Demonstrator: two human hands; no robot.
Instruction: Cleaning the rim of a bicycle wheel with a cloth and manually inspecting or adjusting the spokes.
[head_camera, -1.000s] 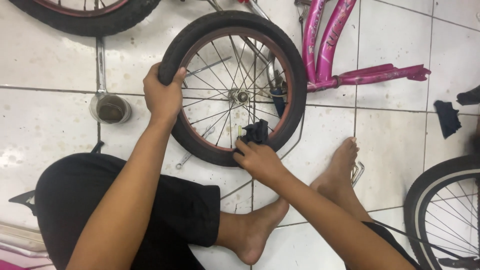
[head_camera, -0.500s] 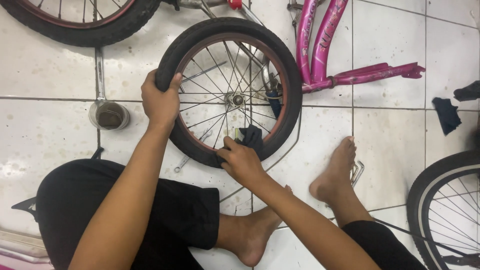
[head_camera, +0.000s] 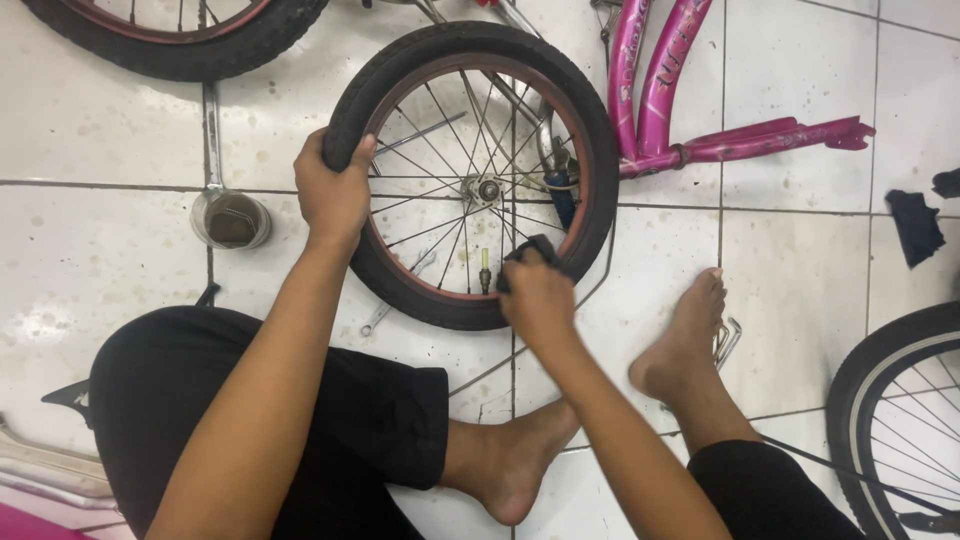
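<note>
1. Gripping the small bicycle wheel (head_camera: 470, 175) on the tiled floor (head_camera: 800, 300), my left hand (head_camera: 333, 195) is closed round its tyre.
2. My right hand (head_camera: 538, 298) pinches a dark rag (head_camera: 530, 250) against the red rim's lower edge.
3. I judge wiping partly done; much of the rim remains.

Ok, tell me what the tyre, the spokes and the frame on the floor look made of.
Tyre: matte black rubber, going by the dull surface under the left hand.
Spokes: thin bare metal, silvery and glinting.
Frame: tubing with glossy pink paint, probably metal; the paint hides it.
</note>
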